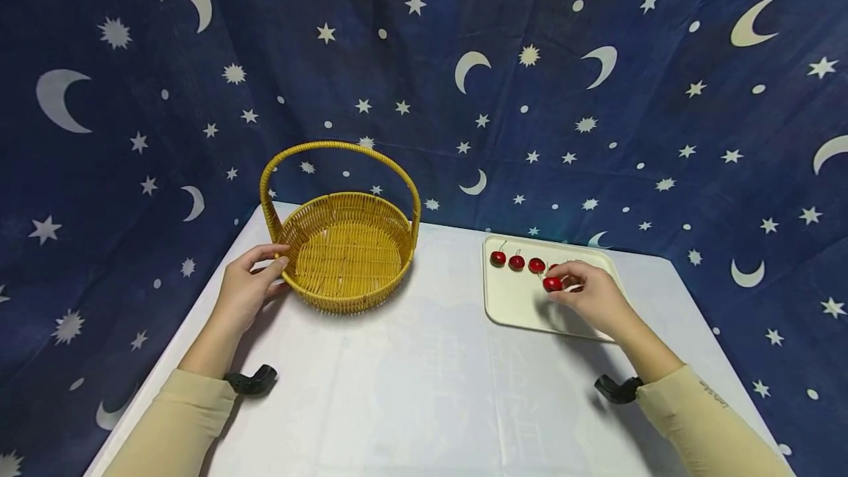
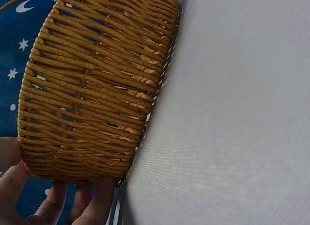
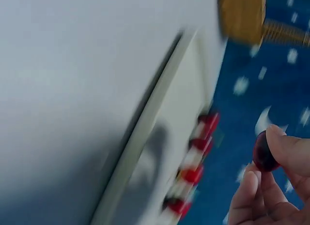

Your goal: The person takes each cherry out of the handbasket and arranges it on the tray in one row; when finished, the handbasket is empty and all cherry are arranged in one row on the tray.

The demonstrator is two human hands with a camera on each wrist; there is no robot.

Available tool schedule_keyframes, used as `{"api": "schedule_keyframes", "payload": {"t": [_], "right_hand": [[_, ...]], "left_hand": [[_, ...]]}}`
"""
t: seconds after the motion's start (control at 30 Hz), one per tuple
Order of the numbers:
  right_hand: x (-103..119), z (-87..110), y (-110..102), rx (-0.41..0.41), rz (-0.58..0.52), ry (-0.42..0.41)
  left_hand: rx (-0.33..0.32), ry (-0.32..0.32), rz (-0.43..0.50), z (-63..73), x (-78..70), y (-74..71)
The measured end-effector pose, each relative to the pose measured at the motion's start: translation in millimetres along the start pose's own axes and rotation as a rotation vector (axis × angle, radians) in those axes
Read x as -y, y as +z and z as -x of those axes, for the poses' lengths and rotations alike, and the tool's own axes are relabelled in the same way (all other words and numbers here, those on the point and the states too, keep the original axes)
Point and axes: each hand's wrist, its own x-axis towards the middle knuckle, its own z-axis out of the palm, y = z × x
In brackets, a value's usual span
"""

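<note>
A yellow-brown wicker basket (image 1: 351, 304) with a tall arched handle stands on the left of the table. My left hand (image 1: 248, 282) holds its left side, thumb at the rim and fingers against the woven wall (image 2: 92, 99). Over the cream tray (image 1: 510, 308) on the right, my right hand (image 1: 592, 297) pinches a dark red cherry (image 1: 553, 284) between thumb and fingers. The held cherry (image 3: 264, 152) is raised above the tray in the right wrist view. Several more cherries (image 1: 517, 262) lie in a row along the tray's back, one partly hidden by the right hand.
A white cloth (image 1: 411, 389) covers the table, with a wide stretch between basket and tray. Behind and beside it hangs a dark blue curtain (image 1: 424, 57) with moons and stars. Black camera mounts (image 1: 252, 380) sit on both wrists.
</note>
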Motion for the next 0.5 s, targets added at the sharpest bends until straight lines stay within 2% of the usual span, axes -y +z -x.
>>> {"api": "schedule_keyframes", "payload": {"t": [0.2, 0.33, 0.5], "right_hand": [[-53.4, 1.9, -33.2, -0.096, 0.159, 0.159], [-82.4, -2.6, -40.3, -0.122, 0.179, 0.238], [-105.9, -12.7, -42.6, -0.096, 0.159, 0.310]], "left_hand": [[-0.002, 0.001, 0.010, 0.5, -0.3, 1.1], [0.000, 0.006, -0.004, 1.1, -1.3, 1.2], [0.000, 0.002, -0.008, 0.1, 1.9, 0.0]]}}
